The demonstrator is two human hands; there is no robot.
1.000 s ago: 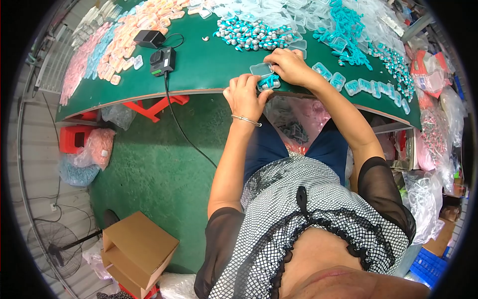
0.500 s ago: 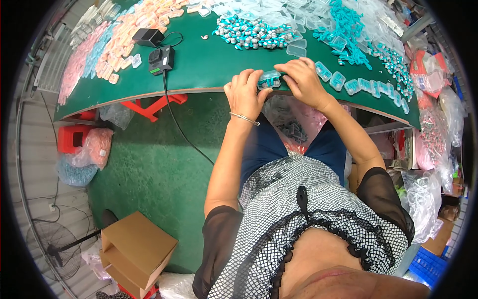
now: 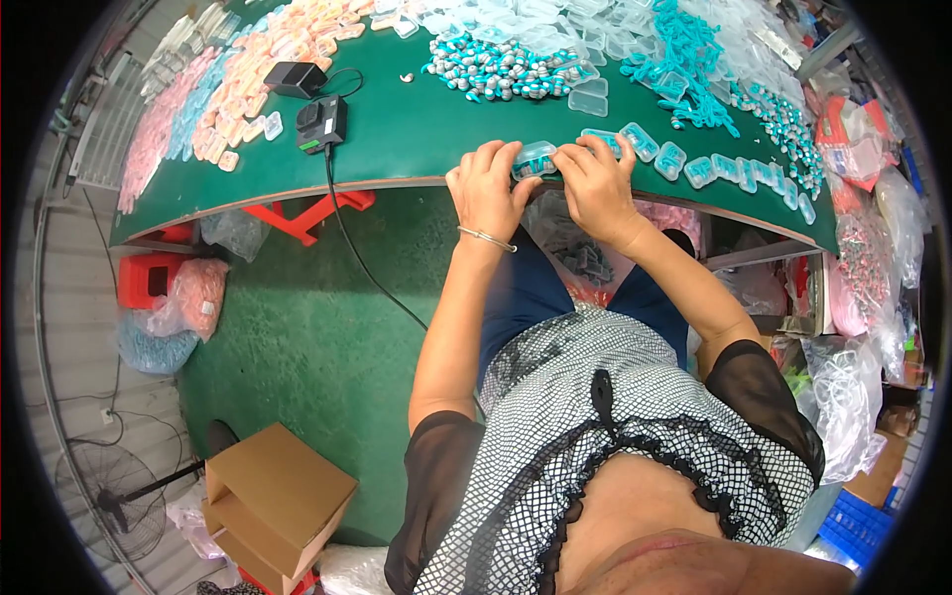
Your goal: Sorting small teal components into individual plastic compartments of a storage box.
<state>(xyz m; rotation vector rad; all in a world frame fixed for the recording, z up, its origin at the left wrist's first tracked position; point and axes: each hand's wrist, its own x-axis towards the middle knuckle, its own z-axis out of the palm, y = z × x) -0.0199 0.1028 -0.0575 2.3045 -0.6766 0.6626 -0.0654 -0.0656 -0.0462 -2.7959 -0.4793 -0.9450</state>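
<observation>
At the near edge of the green table, a small clear plastic case (image 3: 535,159) with teal and grey pieces inside lies between my hands. My left hand (image 3: 485,190) grips its left end, thumb below and fingers above. My right hand (image 3: 599,188) has its fingertips pinched at the right end of the same case. Just beyond the right fingers sits another filled case (image 3: 603,141), partly covered by them. A row of similar filled cases (image 3: 699,173) curves off to the right along the table edge.
Ahead lies a pile of teal and grey pieces (image 3: 501,67). Teal sticks (image 3: 691,64) and clear empty cases (image 3: 589,96) are heaped farther back. A black device (image 3: 322,121) with a hanging cable sits left of my hands. A cardboard box (image 3: 281,486) stands on the floor.
My right hand has shifted left and slightly down, its fingers coming to the right end of the case. A filled case now shows beyond those fingers. My left hand has stayed in place.
</observation>
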